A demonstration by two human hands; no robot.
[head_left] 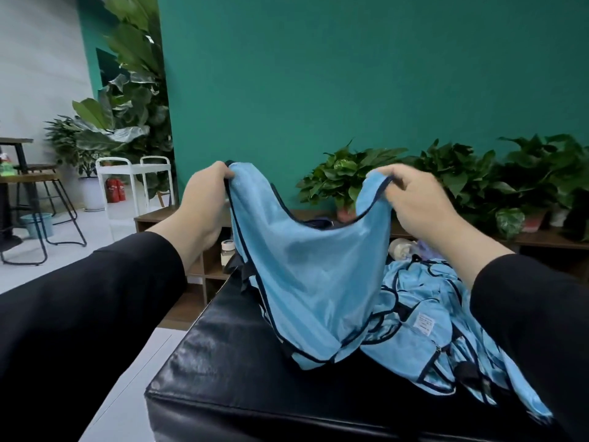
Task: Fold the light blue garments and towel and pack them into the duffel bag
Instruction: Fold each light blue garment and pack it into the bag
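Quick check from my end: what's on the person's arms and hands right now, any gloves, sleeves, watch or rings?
Both arms wear plain black long sleeves ending at the wrists. The left hand and right hand are bare: no gloves, and no watch, rings or markings visible.

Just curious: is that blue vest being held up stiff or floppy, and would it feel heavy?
Probably floppy: the vest sags between the left hand and right hand. Likely light, since fingertip pinches at the straps hold it. Its sheen suggests it may be slippery.

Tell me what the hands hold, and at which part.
Both hold one light blue vest: left hand and right hand each pinch a shoulder strap.
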